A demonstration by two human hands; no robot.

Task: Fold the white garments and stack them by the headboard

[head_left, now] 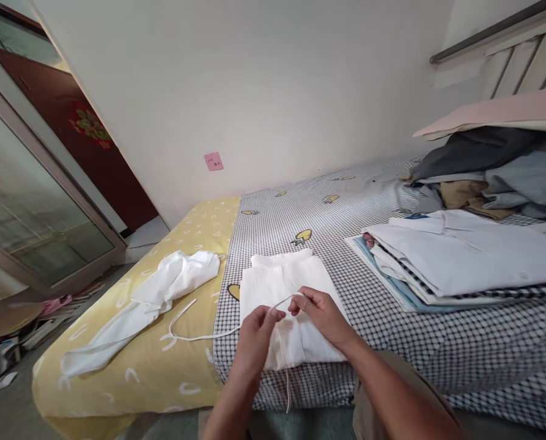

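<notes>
A folded white garment (277,287) lies on the black-and-white checked bedsheet (392,342) near the bed's front edge. A thin white cord (199,336) runs from it leftward over the yellow sheet. My left hand (254,336) pinches this cord above the garment. My right hand (321,315) pinches the same cord a little to the right, fingers closed. Another end of cord hangs down over the bed's edge.
A loose white garment (148,299) lies stretched on the yellow sheet (162,373) at left. A stack of folded clothes (456,256) sits at right, with a heap of dark and tan clothes (488,171) behind. A glass door (29,201) stands at far left.
</notes>
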